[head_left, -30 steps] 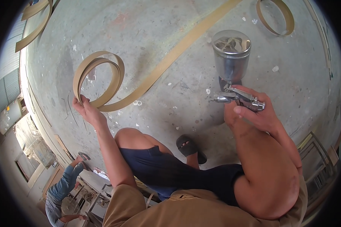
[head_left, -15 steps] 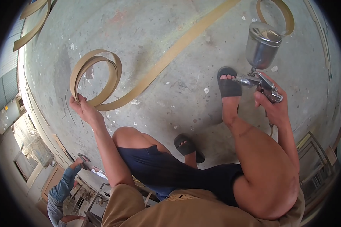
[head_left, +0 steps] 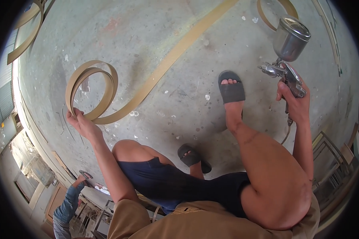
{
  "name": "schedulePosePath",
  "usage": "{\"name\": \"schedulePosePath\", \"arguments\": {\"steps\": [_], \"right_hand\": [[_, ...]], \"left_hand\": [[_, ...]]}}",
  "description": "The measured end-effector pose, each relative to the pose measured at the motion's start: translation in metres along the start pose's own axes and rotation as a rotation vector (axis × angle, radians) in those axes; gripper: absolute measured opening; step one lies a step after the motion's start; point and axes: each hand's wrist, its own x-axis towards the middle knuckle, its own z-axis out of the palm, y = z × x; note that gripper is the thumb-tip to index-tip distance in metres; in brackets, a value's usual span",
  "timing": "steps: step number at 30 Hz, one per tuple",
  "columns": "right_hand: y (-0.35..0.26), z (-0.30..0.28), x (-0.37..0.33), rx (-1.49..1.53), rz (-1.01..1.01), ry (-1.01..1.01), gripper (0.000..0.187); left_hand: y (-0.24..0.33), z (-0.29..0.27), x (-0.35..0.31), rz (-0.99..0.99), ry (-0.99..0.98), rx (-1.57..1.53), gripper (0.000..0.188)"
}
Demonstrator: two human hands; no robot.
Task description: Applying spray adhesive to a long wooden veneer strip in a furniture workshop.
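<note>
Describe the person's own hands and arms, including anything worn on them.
The left hand and right hand are gloveless, with no watch or bracelet showing. The left forearm and right forearm are bare. A short brown sleeve shows on the left side.

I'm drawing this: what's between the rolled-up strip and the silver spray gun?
In the head view, the strip's long tail and the right foot in its dark sandal, with grey floor around them.
</note>
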Motion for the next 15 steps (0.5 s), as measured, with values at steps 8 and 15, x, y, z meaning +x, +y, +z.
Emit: {"name": "schedulePosePath", "arguments": {"steps": [8, 15], "right_hand": [[-0.005, -0.019, 0.012, -0.004, -0.05, 0.097, 0.049], [-0.009, -0.03, 0.022, -0.067, -0.068, 0.174, 0.045]], "left_hand": [[-0.001, -0.003, 0.0, 0.015, -0.021, 0.01, 0.026], [-0.001, -0.003, -0.001, 0.01, -0.018, 0.021, 0.029]]}}
